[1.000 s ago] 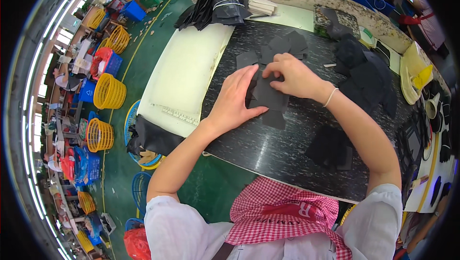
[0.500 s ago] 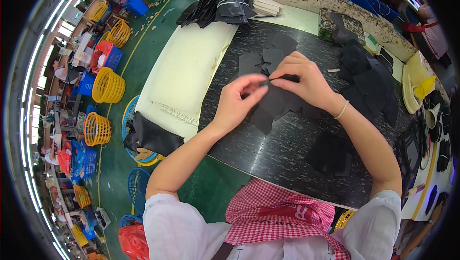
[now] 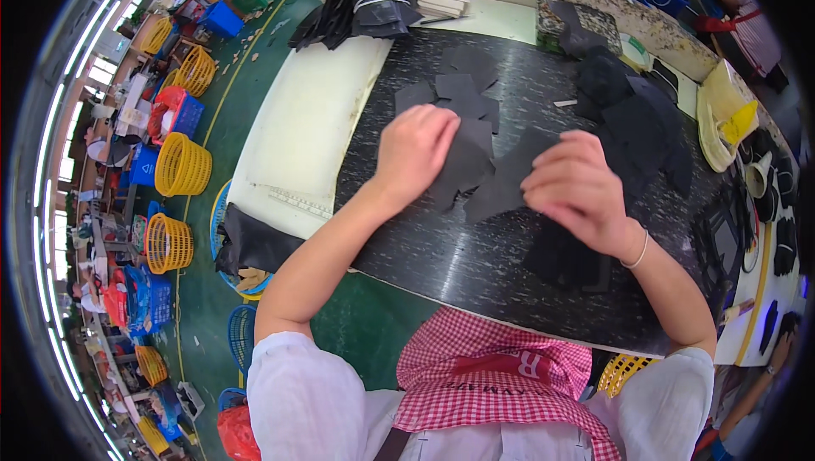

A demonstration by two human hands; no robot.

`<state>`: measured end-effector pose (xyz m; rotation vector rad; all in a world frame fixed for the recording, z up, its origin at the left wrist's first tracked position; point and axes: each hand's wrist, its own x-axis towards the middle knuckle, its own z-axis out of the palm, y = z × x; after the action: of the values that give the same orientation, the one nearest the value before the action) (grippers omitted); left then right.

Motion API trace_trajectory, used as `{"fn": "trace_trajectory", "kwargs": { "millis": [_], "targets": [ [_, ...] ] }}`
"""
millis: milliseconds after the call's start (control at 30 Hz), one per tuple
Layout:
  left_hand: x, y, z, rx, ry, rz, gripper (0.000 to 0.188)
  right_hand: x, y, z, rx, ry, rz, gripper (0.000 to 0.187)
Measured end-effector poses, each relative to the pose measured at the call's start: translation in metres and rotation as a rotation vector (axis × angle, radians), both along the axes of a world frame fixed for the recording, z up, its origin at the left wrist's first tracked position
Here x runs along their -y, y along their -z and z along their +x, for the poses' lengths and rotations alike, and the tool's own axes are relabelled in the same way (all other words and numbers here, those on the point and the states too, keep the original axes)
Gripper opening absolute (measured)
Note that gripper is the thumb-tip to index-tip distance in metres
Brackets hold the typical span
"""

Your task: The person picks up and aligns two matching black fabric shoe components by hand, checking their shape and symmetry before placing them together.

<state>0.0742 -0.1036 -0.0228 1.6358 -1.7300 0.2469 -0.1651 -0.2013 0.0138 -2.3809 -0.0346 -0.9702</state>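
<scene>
My left hand [image 3: 416, 154] is closed, thumb and fingertips pinched at the edge of a flat dark grey piece [image 3: 467, 155] of sheet material. To its right, my right hand [image 3: 579, 189] hovers low over the table, its curled fingers slightly blurred. Beside those fingertips lies another dark grey piece [image 3: 503, 185]; whether the fingers grip it I cannot make out. Several similar pieces [image 3: 465, 66] overlap just beyond my left hand. A darker pile [image 3: 560, 257] sits below my right hand on the black speckled tabletop [image 3: 416, 261].
A heap of black pieces [image 3: 641, 121] covers the table's right side. At the far left stand tied black bundles [image 3: 382, 2] beside a pale board [image 3: 310, 113] with a ruler [image 3: 297, 200]. A yellowish container [image 3: 722, 113] stands at far right. Yellow baskets [image 3: 182, 164] line the green floor.
My hands were together over the pieces and are now apart. The right one has moved right and nearer to me; the left has stayed near the pieces. The whole view has shifted slightly.
</scene>
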Motion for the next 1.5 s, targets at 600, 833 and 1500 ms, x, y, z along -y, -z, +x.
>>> {"fn": "trace_trajectory", "kwargs": {
  "millis": [600, 833, 1500],
  "targets": [
    [-0.012, -0.027, -0.047, -0.432, 0.532, 0.275, 0.043, 0.002, -0.012, -0.013, -0.069, -0.085, -0.077, 0.03],
    [-0.032, 0.0, -0.043, -0.386, 0.806, 0.111, 0.027, -0.021, -0.025, 0.002, -0.051, -0.122, -0.143, 0.021],
    [-0.067, -0.023, -0.123, -0.682, 0.335, -0.178, 0.021, -0.041, -0.015, -0.046, -0.543, 0.098, 0.539, 0.02]
  ]
}}
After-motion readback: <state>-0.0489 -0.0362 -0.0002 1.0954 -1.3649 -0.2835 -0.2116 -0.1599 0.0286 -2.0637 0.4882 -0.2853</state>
